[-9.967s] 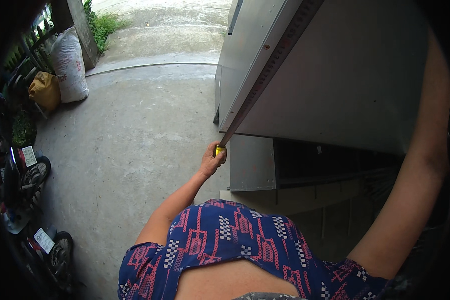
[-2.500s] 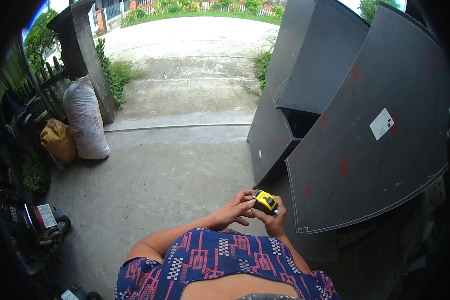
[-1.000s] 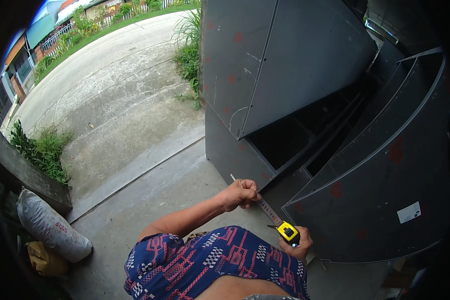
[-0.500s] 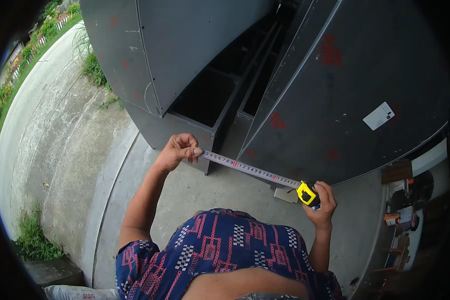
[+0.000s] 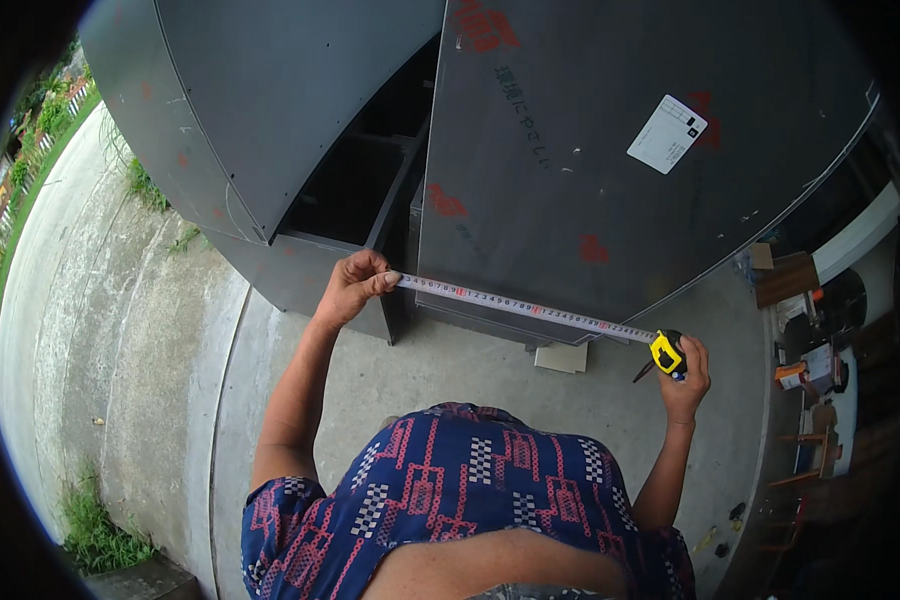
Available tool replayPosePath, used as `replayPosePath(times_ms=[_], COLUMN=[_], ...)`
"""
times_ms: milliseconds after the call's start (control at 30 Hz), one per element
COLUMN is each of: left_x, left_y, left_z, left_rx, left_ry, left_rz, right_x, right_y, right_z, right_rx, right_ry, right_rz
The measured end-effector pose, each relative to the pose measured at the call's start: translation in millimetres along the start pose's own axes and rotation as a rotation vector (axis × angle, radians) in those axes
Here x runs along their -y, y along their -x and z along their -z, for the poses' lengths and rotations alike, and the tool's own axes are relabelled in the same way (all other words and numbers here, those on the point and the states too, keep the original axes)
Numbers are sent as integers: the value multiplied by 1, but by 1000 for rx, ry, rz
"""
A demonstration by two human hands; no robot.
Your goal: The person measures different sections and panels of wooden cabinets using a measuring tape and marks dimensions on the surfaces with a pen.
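A tape measure with a yellow and black case [image 5: 667, 354] sits in my right hand [image 5: 688, 384], its fingers wrapped round it. The white blade [image 5: 515, 304] stretches out to the left, where my left hand [image 5: 355, 287] pinches its end between thumb and fingertips. The blade crosses in front of the lower edge of a large dark grey cabinet [image 5: 550, 230], sloping slightly down to the right; I cannot tell whether it touches. A dark strap hangs from the case. My left hand is close to the corner of a second grey cabinet [image 5: 300, 265] with an open compartment.
A white label [image 5: 667, 134] is on the right cabinet's panel. A pale block [image 5: 561, 357] shows under its edge on the concrete floor [image 5: 440, 370]. At far right stand a wooden stool [image 5: 805, 437] and assorted items. Grass tufts [image 5: 105, 525] grow at left.
My right hand has moved right with the case, drawing out more blade. My left hand still pinches the end. The view has shifted, bringing the right cabinet further left in the picture.
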State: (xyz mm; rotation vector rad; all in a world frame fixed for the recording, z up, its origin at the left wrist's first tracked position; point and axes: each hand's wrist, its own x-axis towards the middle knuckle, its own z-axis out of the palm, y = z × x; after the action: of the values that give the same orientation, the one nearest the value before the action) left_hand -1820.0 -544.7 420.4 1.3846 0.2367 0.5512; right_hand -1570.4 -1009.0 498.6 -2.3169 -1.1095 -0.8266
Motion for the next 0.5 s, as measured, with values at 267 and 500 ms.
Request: replayPosePath(times_ms=[267,500], left_x=[27,23], left_y=[-19,-19], left_z=[-32,-41], left_rx=[-61,-144], left_ry=[-224,-341], left_rz=[-131,-173], right_x=[-31,-46], right_y=[14,23], right_z=[-18,-39], right_rx=[-97,-220], right_ry=[-16,-6], right_rz=[-90,-104])
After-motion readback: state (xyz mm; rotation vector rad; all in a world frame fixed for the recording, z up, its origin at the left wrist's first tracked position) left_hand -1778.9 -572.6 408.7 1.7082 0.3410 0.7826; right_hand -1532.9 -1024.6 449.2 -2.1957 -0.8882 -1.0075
